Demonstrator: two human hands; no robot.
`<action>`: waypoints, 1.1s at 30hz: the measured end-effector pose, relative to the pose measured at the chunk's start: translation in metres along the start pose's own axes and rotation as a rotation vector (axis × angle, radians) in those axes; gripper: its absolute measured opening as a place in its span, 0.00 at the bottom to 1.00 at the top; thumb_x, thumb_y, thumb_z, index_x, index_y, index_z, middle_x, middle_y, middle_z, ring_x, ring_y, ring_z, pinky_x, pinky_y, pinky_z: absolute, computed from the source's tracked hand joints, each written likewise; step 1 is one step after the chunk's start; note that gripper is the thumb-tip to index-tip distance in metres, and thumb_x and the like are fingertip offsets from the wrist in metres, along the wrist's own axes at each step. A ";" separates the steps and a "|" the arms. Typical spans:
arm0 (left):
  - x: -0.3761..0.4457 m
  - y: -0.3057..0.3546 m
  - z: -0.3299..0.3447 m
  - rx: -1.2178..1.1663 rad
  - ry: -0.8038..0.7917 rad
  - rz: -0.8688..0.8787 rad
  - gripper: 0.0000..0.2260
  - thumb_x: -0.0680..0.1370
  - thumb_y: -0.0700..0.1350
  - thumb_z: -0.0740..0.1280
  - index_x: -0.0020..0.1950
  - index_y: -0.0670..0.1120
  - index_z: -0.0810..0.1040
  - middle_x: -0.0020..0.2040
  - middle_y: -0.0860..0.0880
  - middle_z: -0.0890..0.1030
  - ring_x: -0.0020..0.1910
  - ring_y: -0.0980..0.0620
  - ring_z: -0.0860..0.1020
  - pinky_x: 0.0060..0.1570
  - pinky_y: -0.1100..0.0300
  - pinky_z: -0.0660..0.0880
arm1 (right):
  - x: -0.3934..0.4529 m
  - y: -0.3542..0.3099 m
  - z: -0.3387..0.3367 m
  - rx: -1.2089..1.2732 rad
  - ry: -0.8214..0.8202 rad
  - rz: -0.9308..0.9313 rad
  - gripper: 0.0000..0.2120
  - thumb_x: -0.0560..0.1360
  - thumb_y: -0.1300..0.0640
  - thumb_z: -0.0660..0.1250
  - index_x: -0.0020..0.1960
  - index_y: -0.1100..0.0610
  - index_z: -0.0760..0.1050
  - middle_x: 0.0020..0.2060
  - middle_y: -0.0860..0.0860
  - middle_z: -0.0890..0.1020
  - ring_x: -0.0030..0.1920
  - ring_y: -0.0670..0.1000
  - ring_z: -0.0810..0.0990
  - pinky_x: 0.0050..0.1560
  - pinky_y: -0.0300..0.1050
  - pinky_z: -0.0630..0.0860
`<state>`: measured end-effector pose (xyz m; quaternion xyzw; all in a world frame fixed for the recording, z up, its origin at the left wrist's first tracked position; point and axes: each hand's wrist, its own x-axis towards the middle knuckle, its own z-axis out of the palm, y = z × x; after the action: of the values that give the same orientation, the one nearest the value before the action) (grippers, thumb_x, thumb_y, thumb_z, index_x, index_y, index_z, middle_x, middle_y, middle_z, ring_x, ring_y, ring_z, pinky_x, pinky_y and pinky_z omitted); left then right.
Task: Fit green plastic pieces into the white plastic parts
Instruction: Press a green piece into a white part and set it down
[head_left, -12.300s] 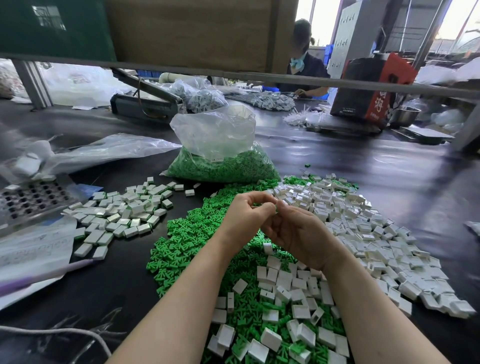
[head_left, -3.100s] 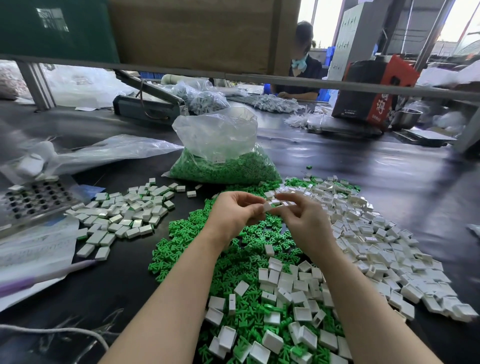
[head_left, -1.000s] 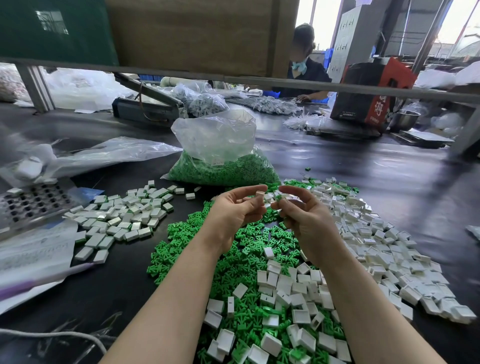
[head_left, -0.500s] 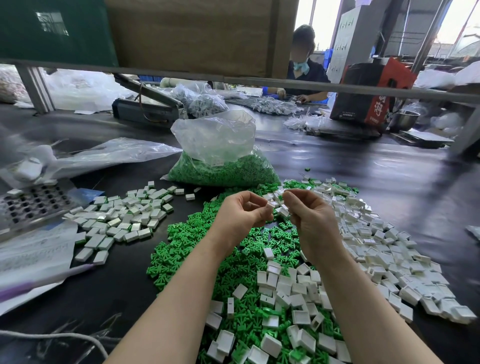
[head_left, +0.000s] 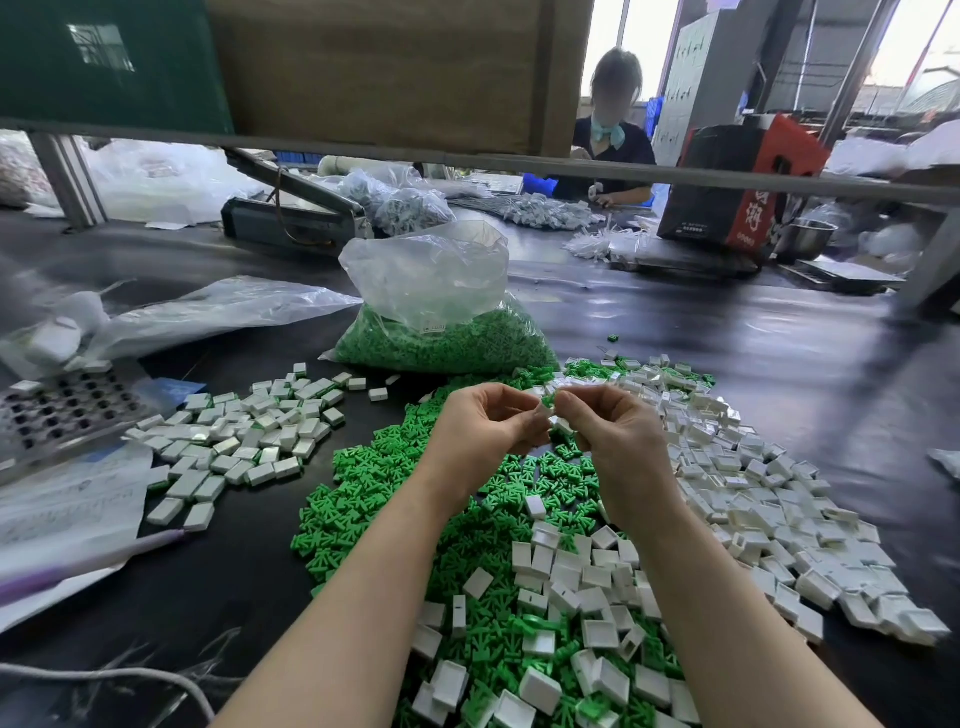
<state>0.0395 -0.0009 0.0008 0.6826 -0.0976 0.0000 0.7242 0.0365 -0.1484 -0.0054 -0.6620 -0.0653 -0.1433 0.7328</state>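
Both hands meet above a heap of loose green plastic pieces (head_left: 363, 499). My left hand (head_left: 483, 426) has its fingers curled and pinches a small white plastic part (head_left: 540, 413) at the fingertips. My right hand (head_left: 608, 431) pinches a green piece (head_left: 548, 400) against that white part. Loose white parts (head_left: 779, 499) spread in a wide heap to the right and below my wrists. A separate pile of white parts with green inside (head_left: 249, 441) lies to the left.
A clear bag of green pieces (head_left: 441, 332) stands behind the heaps. A perforated metal tray (head_left: 57, 410) and papers (head_left: 62, 514) lie at the left, with a cable (head_left: 104, 675) near the front edge. Another person (head_left: 613, 130) works at the far side beside a red-black box (head_left: 737, 182).
My hands have closed together: the fingertips, apart a second ago, now touch, with the green piece brought against the white part. Both stay above the green heap.
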 end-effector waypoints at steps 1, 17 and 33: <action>0.000 0.000 0.000 -0.007 0.003 0.002 0.03 0.75 0.36 0.72 0.48 0.39 0.81 0.39 0.44 0.85 0.37 0.53 0.84 0.38 0.66 0.78 | 0.000 0.000 0.000 -0.014 -0.003 -0.006 0.01 0.74 0.63 0.71 0.46 0.61 0.81 0.32 0.46 0.82 0.30 0.39 0.77 0.32 0.31 0.73; 0.001 -0.003 0.001 0.025 0.053 0.065 0.03 0.75 0.36 0.72 0.47 0.42 0.83 0.41 0.44 0.85 0.39 0.52 0.83 0.42 0.65 0.79 | 0.001 0.002 -0.005 -0.036 -0.037 0.016 0.02 0.75 0.64 0.70 0.46 0.64 0.80 0.31 0.47 0.83 0.29 0.40 0.77 0.30 0.33 0.73; 0.001 -0.004 -0.001 -0.108 0.038 0.005 0.04 0.74 0.37 0.73 0.48 0.40 0.82 0.40 0.44 0.86 0.38 0.50 0.85 0.38 0.66 0.78 | 0.001 0.006 -0.001 -0.029 0.001 -0.029 0.03 0.74 0.63 0.71 0.43 0.58 0.81 0.32 0.47 0.83 0.31 0.41 0.79 0.32 0.32 0.74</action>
<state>0.0408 -0.0004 -0.0028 0.6422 -0.0851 0.0096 0.7617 0.0386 -0.1488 -0.0106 -0.6714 -0.0725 -0.1554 0.7210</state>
